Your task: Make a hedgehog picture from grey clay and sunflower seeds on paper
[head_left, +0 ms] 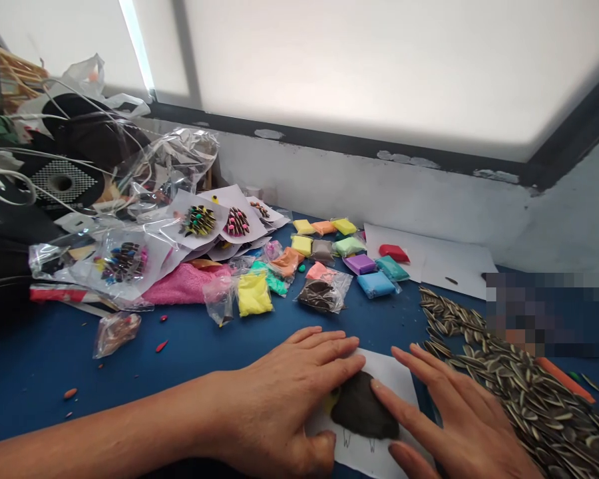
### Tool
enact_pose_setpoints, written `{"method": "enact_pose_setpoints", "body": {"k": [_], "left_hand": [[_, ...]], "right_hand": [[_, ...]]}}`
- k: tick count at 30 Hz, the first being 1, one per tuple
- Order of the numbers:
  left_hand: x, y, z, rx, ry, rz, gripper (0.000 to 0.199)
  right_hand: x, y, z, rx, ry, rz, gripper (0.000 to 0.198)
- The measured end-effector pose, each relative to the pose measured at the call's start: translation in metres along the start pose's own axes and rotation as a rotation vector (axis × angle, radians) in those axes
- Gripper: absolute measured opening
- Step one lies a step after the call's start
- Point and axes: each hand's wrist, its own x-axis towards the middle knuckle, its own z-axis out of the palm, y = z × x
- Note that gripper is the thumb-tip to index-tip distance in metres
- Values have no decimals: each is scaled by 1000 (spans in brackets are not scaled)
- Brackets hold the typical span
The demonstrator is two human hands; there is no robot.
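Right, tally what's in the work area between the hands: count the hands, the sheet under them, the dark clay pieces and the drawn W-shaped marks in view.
Hands, left and right: 2
White sheet under them: 1
Dark clay piece: 1
W-shaped marks: 2
Total: 6

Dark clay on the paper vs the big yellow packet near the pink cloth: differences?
Colour: the dark clay is near-black, the yellow packet bright yellow.
Shape: the dark clay is a rounded, uneven patch, the yellow packet roughly square.
Place: the dark clay lies on the white paper between the left hand and right hand; the yellow packet lies on the blue table, touched by neither.
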Motion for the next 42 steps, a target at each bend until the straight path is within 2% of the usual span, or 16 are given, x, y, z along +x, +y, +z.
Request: {"method": "enact_pose_setpoints", "body": {"k": [6,15,25,27,30,33,39,42], "left_hand": [[1,3,-4,11,-17,2,78],[-1,2,-3,11,-21,-6,82],[-2,0,-2,6,10,27,75],[-2,0,-2,8,7,28,75],[-1,1,-3,9,6,36,74],[-1,1,-3,10,17,40,75],[0,2,-2,26,4,29,76],[0,2,-2,31,-13,17,77]], "right_hand": [[14,0,-14,-50,-169,-37,34],[18,0,-18,-44,-174,33,42],[20,-2,-20,-62,-191,-54,38],[15,1,-18,-54,-193,-45,38],[2,5,-14,-53,-127,-26,41],[-5,5,-14,-51,-129,-56,44],[16,3,-23,-131,-199,-164,38],[16,3,-23,-127,-188,-156,36]]}}
